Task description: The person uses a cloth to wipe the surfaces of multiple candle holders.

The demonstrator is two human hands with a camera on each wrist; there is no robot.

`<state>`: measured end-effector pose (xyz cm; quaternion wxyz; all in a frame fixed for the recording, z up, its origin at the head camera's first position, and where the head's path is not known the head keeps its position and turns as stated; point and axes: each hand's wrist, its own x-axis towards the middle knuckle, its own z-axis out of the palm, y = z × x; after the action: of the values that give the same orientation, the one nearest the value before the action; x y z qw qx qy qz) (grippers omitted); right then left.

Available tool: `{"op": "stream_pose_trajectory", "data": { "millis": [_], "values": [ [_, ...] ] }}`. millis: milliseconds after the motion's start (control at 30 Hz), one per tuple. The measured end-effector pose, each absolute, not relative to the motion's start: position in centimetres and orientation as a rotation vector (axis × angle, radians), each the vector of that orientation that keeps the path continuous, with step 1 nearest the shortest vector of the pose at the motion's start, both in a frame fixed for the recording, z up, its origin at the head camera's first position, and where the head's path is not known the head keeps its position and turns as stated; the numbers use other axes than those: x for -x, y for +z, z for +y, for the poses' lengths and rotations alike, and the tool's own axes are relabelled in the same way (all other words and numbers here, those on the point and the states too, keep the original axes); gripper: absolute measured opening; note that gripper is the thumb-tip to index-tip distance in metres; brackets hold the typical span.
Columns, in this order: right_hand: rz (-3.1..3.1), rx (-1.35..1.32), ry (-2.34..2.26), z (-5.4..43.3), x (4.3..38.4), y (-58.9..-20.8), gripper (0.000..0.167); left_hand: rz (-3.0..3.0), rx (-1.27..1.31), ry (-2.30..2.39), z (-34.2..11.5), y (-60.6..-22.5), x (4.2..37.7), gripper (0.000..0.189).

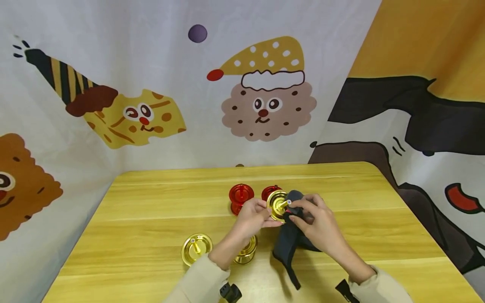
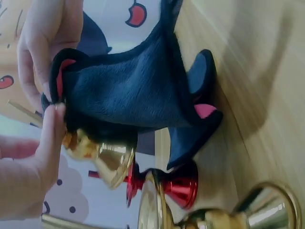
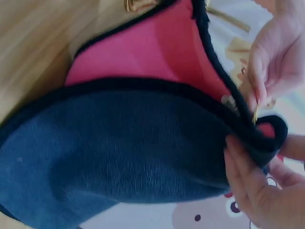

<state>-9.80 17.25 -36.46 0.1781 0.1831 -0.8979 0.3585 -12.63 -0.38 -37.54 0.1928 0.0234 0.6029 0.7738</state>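
Observation:
My left hand [image 1: 250, 219] grips a gold candle holder [image 1: 274, 201] by its round dish, thumb at the rim and fingers beneath. Its thin stem with a pale tip points up toward my right hand [image 1: 320, 223]. That hand pinches the edge of a dark blue cloth [image 1: 286, 242] with black binding, which hangs down toward the table. In the right wrist view the cloth's pink lining [image 3: 147, 52] shows. The left wrist view has my left thumb [image 2: 49, 138] right at the cloth's edge, with the gold holder [image 2: 113, 160] partly hidden behind the cloth.
Two red candle holders, one on the left [image 1: 241, 195] and one partly covered [image 1: 268, 192], stand behind my hands on the wooden table [image 1: 151, 202]. Nearer are a gold holder [image 1: 197, 249] and another [image 1: 247, 251] partly behind my left forearm. A printed curtain [image 1: 159, 63] hangs behind.

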Motion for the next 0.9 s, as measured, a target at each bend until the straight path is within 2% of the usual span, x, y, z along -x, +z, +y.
{"op": "stream_pose_trajectory", "data": {
  "millis": [133, 367, 467, 667, 900],
  "values": [
    [-2.515, -0.507, 1.058, 17.0, 9.7, -36.6, 0.029, 1.648, -0.117, 2.152, -0.7, -37.5, 12.8, 0.025],
    [-2.442, -0.679, 1.246, 18.0, 10.4, -36.2, 0.030, 1.651, -0.134, 2.138, -2.0, -36.9, 13.2, 0.045],
    [-2.388, -0.731, 1.353, 18.6, 10.6, -35.8, 0.030, 1.670, -0.148, 2.130, -2.5, -36.5, 13.4, 0.041],
    [-2.339, -0.814, 1.482, 19.6, 11.0, -35.4, 0.033, 1.656, -0.167, 2.143, -2.8, -35.7, 13.7, 0.007],
    [-2.299, -0.841, 1.523, 19.3, 10.9, -35.9, 0.038, 1.657, -0.159, 2.115, -2.2, -35.8, 13.4, 0.014]
  ]
}}
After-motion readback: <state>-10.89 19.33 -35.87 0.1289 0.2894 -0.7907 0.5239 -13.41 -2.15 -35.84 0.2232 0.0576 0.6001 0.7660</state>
